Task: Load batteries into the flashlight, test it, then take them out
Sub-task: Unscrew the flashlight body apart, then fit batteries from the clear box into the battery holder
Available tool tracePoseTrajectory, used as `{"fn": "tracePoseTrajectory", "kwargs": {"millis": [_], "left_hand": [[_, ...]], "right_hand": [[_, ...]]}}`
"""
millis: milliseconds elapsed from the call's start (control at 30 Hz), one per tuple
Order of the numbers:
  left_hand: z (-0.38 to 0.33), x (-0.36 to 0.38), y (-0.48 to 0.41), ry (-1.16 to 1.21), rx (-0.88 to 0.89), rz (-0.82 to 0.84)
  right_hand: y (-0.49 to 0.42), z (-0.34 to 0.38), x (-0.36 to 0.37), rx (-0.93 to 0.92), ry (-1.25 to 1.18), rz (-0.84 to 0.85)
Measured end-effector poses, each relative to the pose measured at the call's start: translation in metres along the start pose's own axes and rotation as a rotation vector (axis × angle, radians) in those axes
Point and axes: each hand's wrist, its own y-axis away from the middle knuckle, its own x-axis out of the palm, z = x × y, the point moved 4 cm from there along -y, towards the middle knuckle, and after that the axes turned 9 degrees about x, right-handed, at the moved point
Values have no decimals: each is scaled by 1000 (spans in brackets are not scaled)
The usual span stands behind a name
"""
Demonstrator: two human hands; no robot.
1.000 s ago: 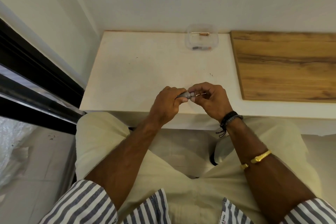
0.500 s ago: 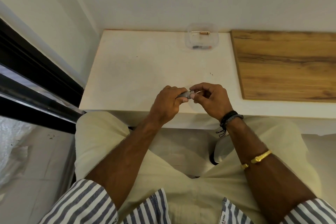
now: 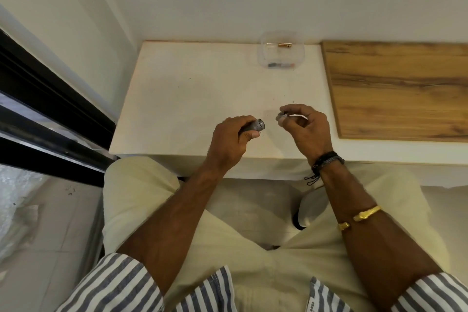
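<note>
My left hand (image 3: 229,140) is wrapped around the grey flashlight body (image 3: 256,125), whose open round end points right. My right hand (image 3: 305,128) pinches the flashlight's small grey cap (image 3: 281,116) between thumb and fingertips, a short gap to the right of the body. Both hands hover over the front of the white table (image 3: 202,94). At the table's back edge stands a clear plastic box (image 3: 280,51) with a copper-topped battery (image 3: 284,45) and another small battery (image 3: 281,65) inside.
A wooden board (image 3: 397,88) lies on the right part of the table. A white wall runs behind, and a dark window frame (image 3: 45,114) stands at the left. My knees in pale trousers sit under the table's front edge.
The hands were joined on the flashlight; now they have parted, the right hand carrying the cap off to the right and the left hand keeping the body.
</note>
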Motion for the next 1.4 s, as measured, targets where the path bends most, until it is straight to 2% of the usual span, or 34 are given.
{"fn": "tracePoseTrajectory", "kwargs": {"millis": [100,300,667,867,967,1067,1167,1233,1300,1400], "left_hand": [[1,-3,0,93,-43,-58],[2,-3,1,160,-43,-121],[10,4,0,139,-80,-83],[7,3,-3,125,-73,-69],[-6,-6,-2,69,-47,-71],[-11,-10,-9,-92,-10,31],[-20,-13,-19,-335,82,170],[-23,-10,-25,-508,151,287],[-28,-7,-32,-653,219,379],[-35,-4,-38,-756,316,413]], "right_hand": [[-8,-6,-8,27,-27,-147],[-25,-21,-16,22,141,-360],[-44,-45,-12,139,413,-406],[-40,-40,-10,112,413,-411],[-23,-19,-11,7,273,-449],[-15,-12,7,94,31,-243],[-4,-11,26,344,-327,59],[2,-14,36,485,-461,208],[5,-18,41,583,-526,307],[6,-23,44,643,-596,360]]}}
